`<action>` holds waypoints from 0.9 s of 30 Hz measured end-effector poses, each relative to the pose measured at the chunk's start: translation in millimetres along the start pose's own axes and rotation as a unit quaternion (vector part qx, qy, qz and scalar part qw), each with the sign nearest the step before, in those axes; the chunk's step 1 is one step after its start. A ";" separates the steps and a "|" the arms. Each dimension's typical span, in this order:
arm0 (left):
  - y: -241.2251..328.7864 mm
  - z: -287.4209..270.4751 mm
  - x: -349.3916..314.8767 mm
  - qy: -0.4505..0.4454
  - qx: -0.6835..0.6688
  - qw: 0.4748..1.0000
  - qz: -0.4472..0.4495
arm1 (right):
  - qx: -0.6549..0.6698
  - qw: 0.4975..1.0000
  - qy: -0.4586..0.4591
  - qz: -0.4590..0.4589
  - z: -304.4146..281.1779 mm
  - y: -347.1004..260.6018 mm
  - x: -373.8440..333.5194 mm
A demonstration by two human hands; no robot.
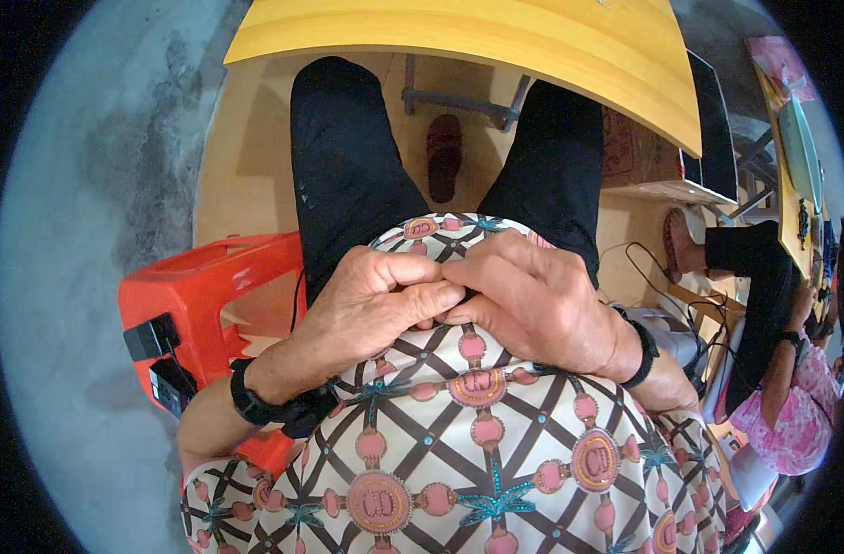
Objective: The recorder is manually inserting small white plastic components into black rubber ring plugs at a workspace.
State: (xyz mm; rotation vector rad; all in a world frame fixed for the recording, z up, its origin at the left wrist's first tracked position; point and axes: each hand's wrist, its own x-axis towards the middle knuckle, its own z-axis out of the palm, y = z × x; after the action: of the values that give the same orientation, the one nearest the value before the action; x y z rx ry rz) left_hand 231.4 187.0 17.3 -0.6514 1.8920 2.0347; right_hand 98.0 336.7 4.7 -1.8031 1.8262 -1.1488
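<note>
As we look down past the chest of a seated person, we find both bare hands meeting at the belly, in front of a patterned shirt (496,434) of white cloth with dark crossing bands and pink medallions. The left hand (357,300) has its fingers curled, thumb pointing inward; the right hand (551,300) is bent over toward it, so that the fingertips come together. We cannot tell whether either hand grips anything, since the fingers hide what lies between them. Each wrist wears a black band. Beyond the hands, we see black trousers (343,138) on spread knees, a dark red slipper (444,159) on the floor between them, and a yellow table (459,26) ahead. To the left stands a red plastic stool (186,282); at far right sits another person in pink (796,411).
</note>
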 end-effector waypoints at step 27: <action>70.7 -28.6 47.0 -0.048 -0.060 0.991 0.114 | -0.016 0.977 0.155 -0.145 -56.1 39.7 53.7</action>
State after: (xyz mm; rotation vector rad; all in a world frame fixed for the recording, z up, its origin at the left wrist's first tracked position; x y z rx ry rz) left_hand 159.6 147.3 53.3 -0.3712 1.8756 2.2891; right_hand 22.8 298.4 26.9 -2.0561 1.7858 -1.5951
